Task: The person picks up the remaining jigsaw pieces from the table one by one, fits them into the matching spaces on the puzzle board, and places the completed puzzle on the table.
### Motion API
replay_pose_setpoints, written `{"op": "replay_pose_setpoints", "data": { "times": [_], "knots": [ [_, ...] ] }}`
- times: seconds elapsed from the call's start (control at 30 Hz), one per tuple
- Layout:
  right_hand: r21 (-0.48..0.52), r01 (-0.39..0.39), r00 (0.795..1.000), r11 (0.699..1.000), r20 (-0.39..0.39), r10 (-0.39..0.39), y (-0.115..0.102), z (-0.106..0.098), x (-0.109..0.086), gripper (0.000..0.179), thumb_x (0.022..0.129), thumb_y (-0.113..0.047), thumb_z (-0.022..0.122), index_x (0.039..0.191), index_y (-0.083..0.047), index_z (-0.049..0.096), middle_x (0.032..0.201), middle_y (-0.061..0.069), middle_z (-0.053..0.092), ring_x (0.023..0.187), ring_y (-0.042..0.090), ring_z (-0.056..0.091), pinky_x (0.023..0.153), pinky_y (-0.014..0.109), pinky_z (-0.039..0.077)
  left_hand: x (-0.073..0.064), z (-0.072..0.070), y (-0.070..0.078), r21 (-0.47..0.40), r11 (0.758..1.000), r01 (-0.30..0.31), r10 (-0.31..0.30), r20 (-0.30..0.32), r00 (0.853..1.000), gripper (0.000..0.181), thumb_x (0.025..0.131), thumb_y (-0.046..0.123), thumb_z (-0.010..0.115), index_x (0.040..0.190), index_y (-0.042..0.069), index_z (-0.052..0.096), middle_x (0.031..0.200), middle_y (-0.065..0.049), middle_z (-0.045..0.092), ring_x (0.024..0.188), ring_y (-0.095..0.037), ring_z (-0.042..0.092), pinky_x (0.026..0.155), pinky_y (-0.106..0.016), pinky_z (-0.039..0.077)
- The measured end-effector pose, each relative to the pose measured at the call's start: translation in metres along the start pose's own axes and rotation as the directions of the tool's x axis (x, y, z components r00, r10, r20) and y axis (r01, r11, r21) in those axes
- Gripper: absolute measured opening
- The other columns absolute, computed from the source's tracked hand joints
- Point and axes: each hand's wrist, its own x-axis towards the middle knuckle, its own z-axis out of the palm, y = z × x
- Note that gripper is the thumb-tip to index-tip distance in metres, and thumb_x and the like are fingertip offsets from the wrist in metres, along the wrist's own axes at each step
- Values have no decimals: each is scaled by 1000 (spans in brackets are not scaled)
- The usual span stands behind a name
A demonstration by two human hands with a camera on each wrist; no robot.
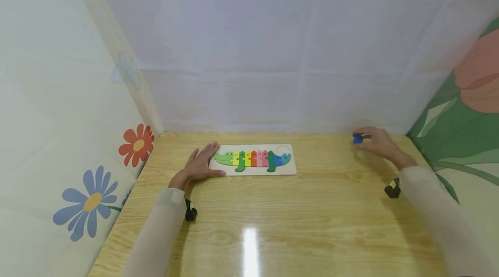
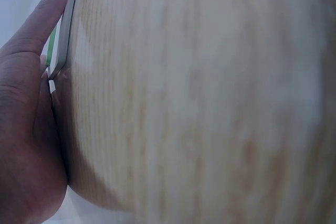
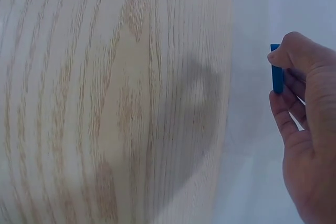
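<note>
A crocodile puzzle board [image 1: 255,172] lies flat on the table, its pieces running from a green head through yellow, red and pink to a blue tail. Near the tail a bare curved outline shows on the board. My left hand [image 1: 199,165] rests at the board's left end, fingers stretched out and thumb along its near edge. In the left wrist view the thumb [image 2: 39,22] lies against the board's side. Away to the right, my right hand [image 1: 379,141] pinches a small blue puzzle piece [image 1: 357,138] between thumb and fingertips. The right wrist view shows that piece edge-on, above the table.
The light wooden table [image 1: 273,212] ends at a white cloth backdrop [image 1: 241,95]. Printed flower cloths stand along both sides. Dark wrist devices [image 1: 392,188] show under the sleeves.
</note>
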Motion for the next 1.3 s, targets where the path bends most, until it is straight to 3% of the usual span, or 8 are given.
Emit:
{"op": "replay_pose_setpoints", "data": {
  "times": [0.1,0.67,1.3],
  "knots": [
    [-1,4,1000,1000,16,-3,-5,3,4,45,90,0,80,131,13,66,133,38,64,115,57,65,100,67,52,-1,-1,1,-3,1000,3,-3,0,1000,117,85,60,83,169,6,22,177,-16,15,164,-39,8,127,-66,-2],
    [-64,185,983,981,25,-184,-31,20,24,47,85,6,82,128,12,68,125,32,69,109,50,69,98,67,54,0,-1,3,6,1000,16,-16,21,1000,118,86,63,80,170,7,19,178,-15,12,164,-37,6,127,-65,-4],
    [-50,269,962,962,52,-267,-54,36,39,49,83,10,82,130,12,67,124,28,72,110,47,70,99,64,54,-1,-2,3,1,1000,14,-14,13,1000,117,86,58,82,169,5,20,177,-17,13,164,-39,7,127,-66,-3]
  ]
}}
